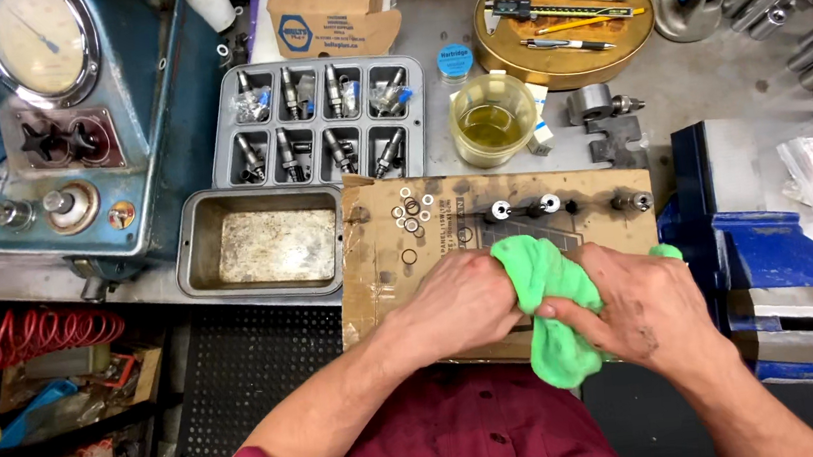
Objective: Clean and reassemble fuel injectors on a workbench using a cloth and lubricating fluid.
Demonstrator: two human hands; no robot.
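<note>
A bright green rag (550, 294) is bunched between both my hands, just above the near edge of a stained piece of cardboard (390, 260). My left hand (461, 303) closes around the rag's left side. My right hand (643, 310) grips its right side, fingers curled into the cloth. Whatever is wrapped inside the rag is hidden. On the cardboard beyond my hands stand small metal cylindrical parts (524, 209) in a row, with another (631, 202) at the right and several small rings (410, 213) at the left.
An empty metal loaf pan (193, 259) sits left of the cardboard. Behind it is a grey compartment tray (222, 137) of injector-like parts, a cup of yellow liquid (491, 121) and a round brass tray (565, 64) with tools. A blue vise (777, 262) stands at right, a blue gauge machine (48, 114) at left.
</note>
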